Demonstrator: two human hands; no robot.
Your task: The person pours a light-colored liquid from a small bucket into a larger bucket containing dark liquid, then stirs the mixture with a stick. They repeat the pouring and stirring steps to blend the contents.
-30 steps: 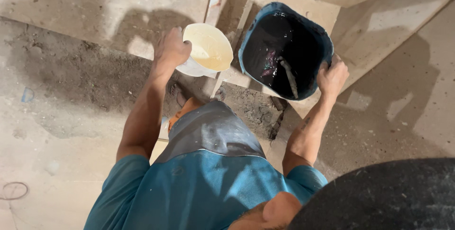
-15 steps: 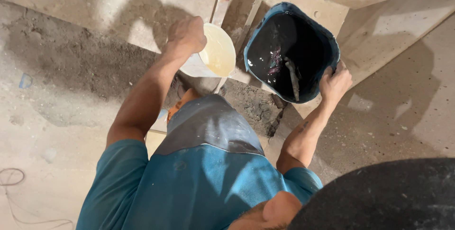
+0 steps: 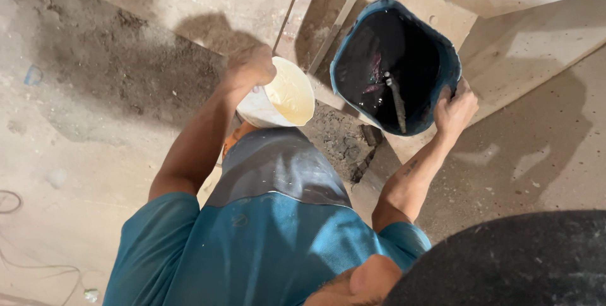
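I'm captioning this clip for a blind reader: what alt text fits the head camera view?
Seen from above, a person in a teal shirt grips a pale bucket of creamy liquid with the left hand and the rim of a dark blue bucket, a stick inside, with the right hand, over a dusty concrete floor.

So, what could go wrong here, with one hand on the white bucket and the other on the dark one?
1. The left hand grips the white bucket by its rim only, and it looks tilted; the pale liquid might spill.
2. The right hand holds the dark bucket at one edge; it could tip, dropping the stick inside.
3. The broken floor patch beneath could make footing unsteady.
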